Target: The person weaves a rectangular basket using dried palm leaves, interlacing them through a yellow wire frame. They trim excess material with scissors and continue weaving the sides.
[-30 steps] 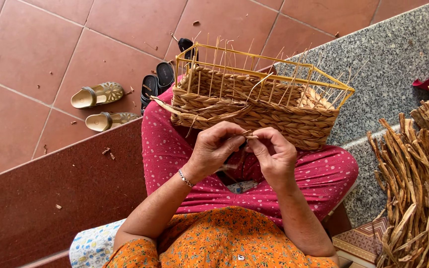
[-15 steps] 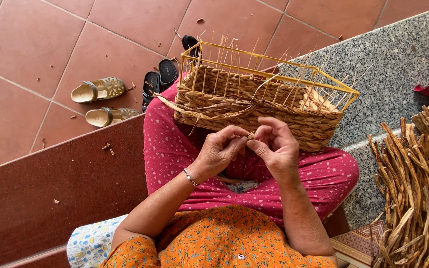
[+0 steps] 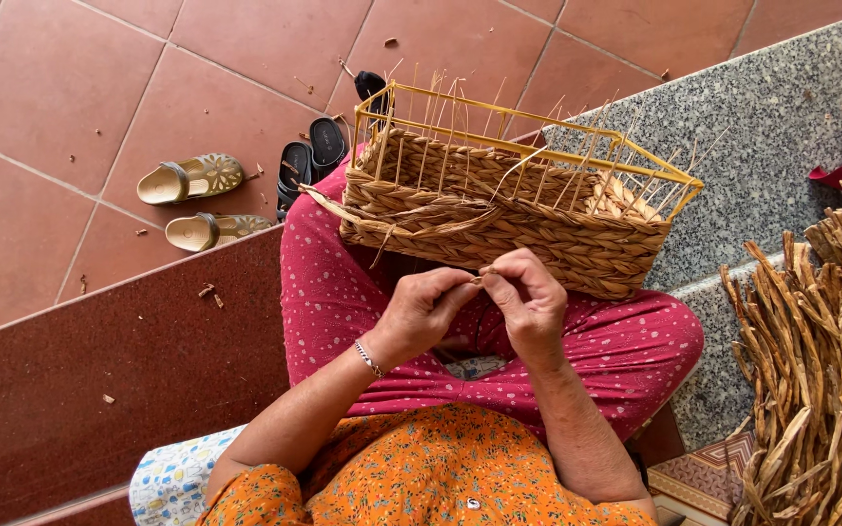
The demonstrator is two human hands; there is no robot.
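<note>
My left hand and right hand meet fingertip to fingertip, both pinching one thin tan fibre strand. Just beyond them, on my lap, sits the half-woven rectangular straw basket on a yellow wire frame; inside, pale fibre at its far-right corner. Bundle of dried brown strips well right of right hand.
</note>
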